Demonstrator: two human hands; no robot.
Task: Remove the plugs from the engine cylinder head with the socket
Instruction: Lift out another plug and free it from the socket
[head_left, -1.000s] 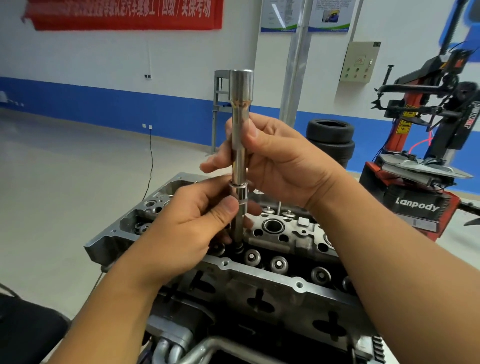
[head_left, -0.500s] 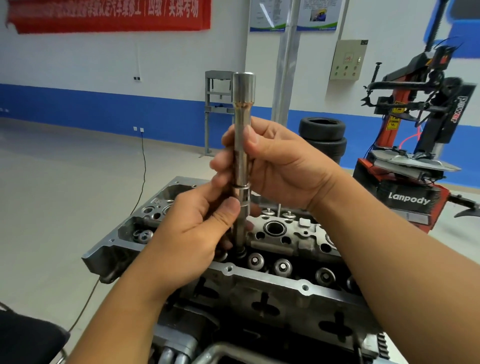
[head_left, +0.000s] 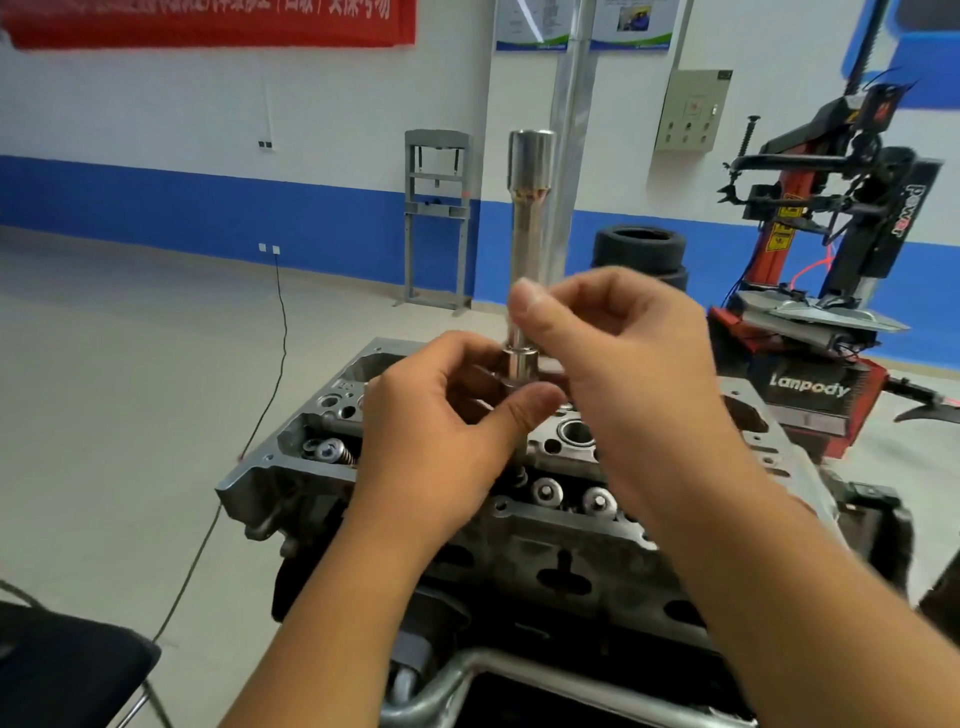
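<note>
Hands, left hand (head_left: 447, 415) and right hand (head_left: 613, 364), pinch the upright socket (head_left: 527, 234) above the cylinder head (head_left: 519, 540), with grey floor (head_left: 130, 364) and blue-striped wall (head_left: 208, 202) behind it.

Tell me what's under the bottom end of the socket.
The socket stands upright and runs down toward the cylinder head. The left hand covers its lower stretch, so the tip and any plug beneath are hidden. The right hand's fingers pinch the shaft higher up.

silver socket (head_left: 525, 234), grey cylinder head (head_left: 545, 540), black tyres (head_left: 640, 252)
</note>
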